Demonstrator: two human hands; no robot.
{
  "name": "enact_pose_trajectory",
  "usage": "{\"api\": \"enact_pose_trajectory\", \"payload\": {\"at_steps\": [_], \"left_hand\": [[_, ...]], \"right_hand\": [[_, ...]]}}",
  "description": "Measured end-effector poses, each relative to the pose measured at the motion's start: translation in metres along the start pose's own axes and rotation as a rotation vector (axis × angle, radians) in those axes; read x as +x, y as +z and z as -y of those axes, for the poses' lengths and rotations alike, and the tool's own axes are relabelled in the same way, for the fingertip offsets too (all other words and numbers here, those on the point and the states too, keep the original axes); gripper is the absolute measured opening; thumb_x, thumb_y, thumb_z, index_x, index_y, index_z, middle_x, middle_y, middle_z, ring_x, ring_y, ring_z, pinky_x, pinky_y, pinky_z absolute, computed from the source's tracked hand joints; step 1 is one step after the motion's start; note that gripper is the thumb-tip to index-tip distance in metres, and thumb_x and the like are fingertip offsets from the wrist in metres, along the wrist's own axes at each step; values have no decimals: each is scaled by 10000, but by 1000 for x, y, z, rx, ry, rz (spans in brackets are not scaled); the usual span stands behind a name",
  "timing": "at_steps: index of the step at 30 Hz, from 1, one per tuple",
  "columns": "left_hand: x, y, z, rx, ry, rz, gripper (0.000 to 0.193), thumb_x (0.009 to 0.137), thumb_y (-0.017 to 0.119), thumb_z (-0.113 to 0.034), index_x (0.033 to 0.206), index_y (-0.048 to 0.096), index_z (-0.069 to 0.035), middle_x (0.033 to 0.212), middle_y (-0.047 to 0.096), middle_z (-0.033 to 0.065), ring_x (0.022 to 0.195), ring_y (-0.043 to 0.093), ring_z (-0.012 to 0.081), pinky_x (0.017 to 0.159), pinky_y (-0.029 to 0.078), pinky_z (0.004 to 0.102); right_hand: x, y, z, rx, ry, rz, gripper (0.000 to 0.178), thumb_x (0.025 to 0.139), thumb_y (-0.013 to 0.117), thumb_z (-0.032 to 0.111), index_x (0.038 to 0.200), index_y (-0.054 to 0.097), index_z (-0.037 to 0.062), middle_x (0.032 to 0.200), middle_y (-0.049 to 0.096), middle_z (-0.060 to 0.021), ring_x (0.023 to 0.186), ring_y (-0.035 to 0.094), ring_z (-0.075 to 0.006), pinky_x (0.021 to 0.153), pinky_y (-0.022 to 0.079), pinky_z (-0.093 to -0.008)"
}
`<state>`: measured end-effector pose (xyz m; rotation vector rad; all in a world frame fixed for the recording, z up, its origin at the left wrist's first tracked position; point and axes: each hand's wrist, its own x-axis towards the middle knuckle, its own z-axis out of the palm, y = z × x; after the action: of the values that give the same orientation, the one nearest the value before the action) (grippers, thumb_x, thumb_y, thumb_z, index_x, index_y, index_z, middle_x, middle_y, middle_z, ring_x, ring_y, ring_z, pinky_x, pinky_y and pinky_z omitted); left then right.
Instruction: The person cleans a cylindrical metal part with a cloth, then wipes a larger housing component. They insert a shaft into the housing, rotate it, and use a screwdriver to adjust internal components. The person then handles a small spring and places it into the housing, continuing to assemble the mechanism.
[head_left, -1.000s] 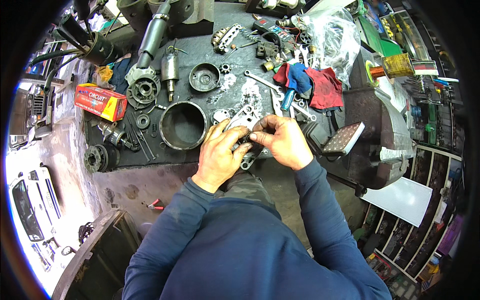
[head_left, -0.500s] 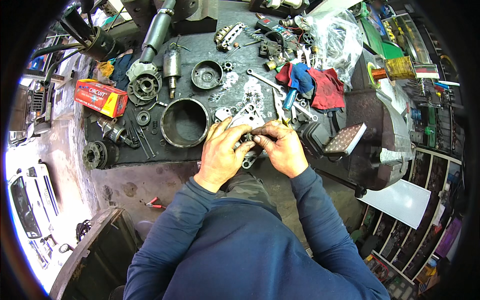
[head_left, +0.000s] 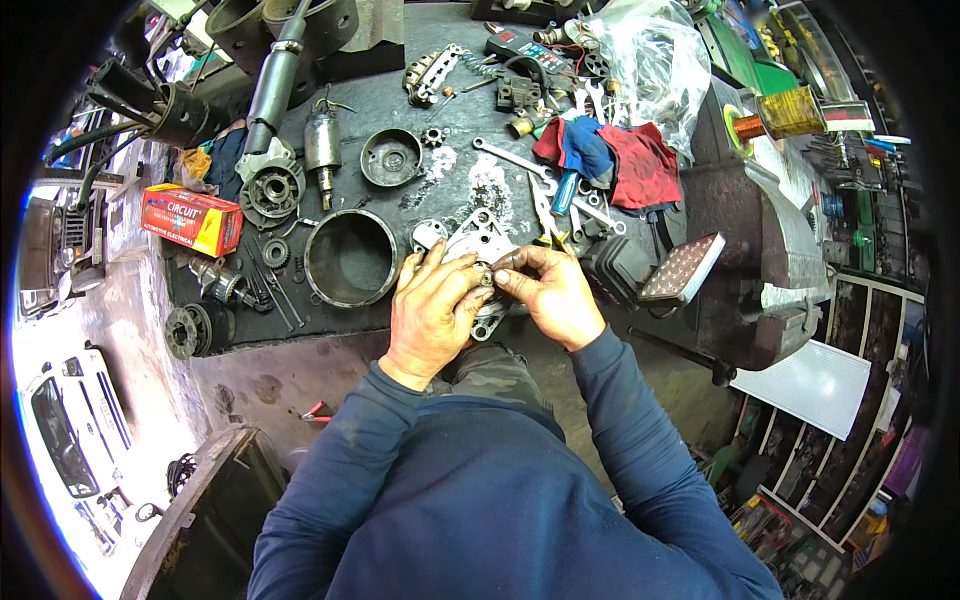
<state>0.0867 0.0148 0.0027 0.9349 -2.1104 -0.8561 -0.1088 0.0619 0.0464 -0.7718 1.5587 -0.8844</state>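
Note:
A light-grey cast metal housing with holed ears sits at the bench's front edge, between my hands. Curled over its left side is my left hand, gripping it with fingers and thumb near the centre. My right hand comes from the right, thumb and forefinger pinched at the housing's middle. Whatever is in that pinch is too small to make out. A short round metal piece shows between the fingertips of both hands. Left of my left hand stands a wide steel ring housing.
Across the dark bench lie a round metal cap, a cylindrical solenoid, a gear, a combination wrench and a red-blue rag. A red-yellow box stands at left, a black box-shaped part at right.
The whole view has swung a little, so the bench things appear further left. My right fingertips have drawn slightly away from the left ones, and more of the housing's centre shows.

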Motion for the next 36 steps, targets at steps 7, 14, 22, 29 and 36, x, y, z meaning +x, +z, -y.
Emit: {"api": "enact_pose_trajectory", "payload": {"at_steps": [7, 14, 22, 29, 36], "left_hand": [[2, -3, 0, -4, 3, 28, 204, 901, 799, -178, 1070, 733, -86, 1227, 775, 129, 1283, 647, 461, 1103, 429, 556], [4, -3, 0, 8, -9, 52, 203, 913, 787, -180, 1090, 737, -95, 1229, 770, 119, 1279, 649, 448, 1100, 429, 547], [5, -3, -5, 9, -2, 44, 261, 924, 776, -179, 1180, 759, -131, 1245, 763, 112, 1305, 640, 441, 1110, 424, 542], [10, -9, -4, 51, 17, 141, 253, 911, 779, -174, 1158, 754, -126, 1254, 760, 109, 1279, 643, 460, 1072, 456, 538], [9, -8, -5, 78, 18, 143, 221, 898, 774, -152, 1113, 754, -105, 1258, 760, 111, 1289, 633, 456, 1074, 455, 523]], "right_hand": [[11, -2, 7, 125, 133, 70, 73, 982, 747, 27, 1018, 715, -28, 890, 734, -43, 786, 681, -102, 718, 565, -258], [9, -1, 2, 137, 90, 68, 73, 996, 734, 33, 998, 699, -31, 883, 719, -53, 762, 676, -114, 686, 569, -276], [11, 0, -8, 161, 131, 77, 89, 1015, 719, 35, 1046, 671, -33, 897, 735, -75, 773, 702, -137, 704, 590, -289], [7, -7, -10, 204, 23, 139, 104, 1030, 709, 64, 1089, 679, -15, 888, 713, -48, 768, 664, -103, 705, 563, -264], [73, -37, -15, -902, -86, -700, 423, 956, 719, 234, 1330, 608, 72, 1175, 668, -322, 1007, 718, -472, 888, 573, -560]]}}
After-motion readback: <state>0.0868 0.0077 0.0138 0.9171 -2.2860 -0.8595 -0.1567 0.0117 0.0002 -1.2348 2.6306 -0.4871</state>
